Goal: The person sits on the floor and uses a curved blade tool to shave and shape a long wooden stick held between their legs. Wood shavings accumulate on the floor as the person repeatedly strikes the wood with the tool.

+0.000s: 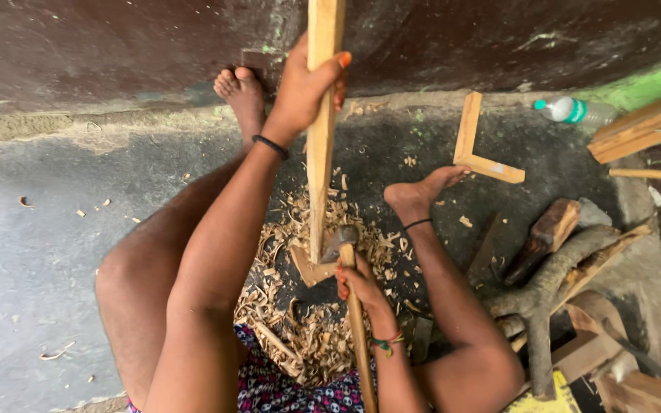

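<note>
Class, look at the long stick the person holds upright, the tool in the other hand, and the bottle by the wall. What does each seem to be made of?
Upright stick: pale bare wood, unfinished; shavings lie around its foot.
Tool: a dull grey head, probably metal, on a smooth light wooden handle.
Bottle: clear plastic by its see-through look, with a green cap.

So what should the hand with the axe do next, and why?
Probably lift the axe a little and chop down the stick's side again. The right hand grips the handle close to the head, whose blade sits against the bottom of the upright wooden stick. The left hand holds the stick up on a small wood block, with shavings piled around it.
</note>
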